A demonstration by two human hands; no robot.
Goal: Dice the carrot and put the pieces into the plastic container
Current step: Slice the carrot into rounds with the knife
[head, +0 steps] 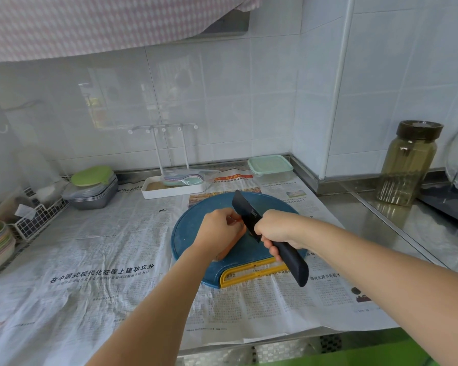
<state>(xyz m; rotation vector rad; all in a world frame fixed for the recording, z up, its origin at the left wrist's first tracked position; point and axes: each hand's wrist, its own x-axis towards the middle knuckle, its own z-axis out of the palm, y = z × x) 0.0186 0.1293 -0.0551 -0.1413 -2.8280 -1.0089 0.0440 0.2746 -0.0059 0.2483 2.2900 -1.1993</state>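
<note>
An orange carrot lies on the round blue cutting board, mostly hidden under my left hand, whose curled fingers hold it down. My right hand grips the handle of a black knife. The blade stands against the carrot right beside my left fingers. A clear plastic container with a pale green lid sits shut at the back of the counter, behind the board.
Newspaper covers the counter. A white rack tray stands behind the board. Stacked grey trays with a green lid and a wire basket are at the left. A glass jar stands at the right.
</note>
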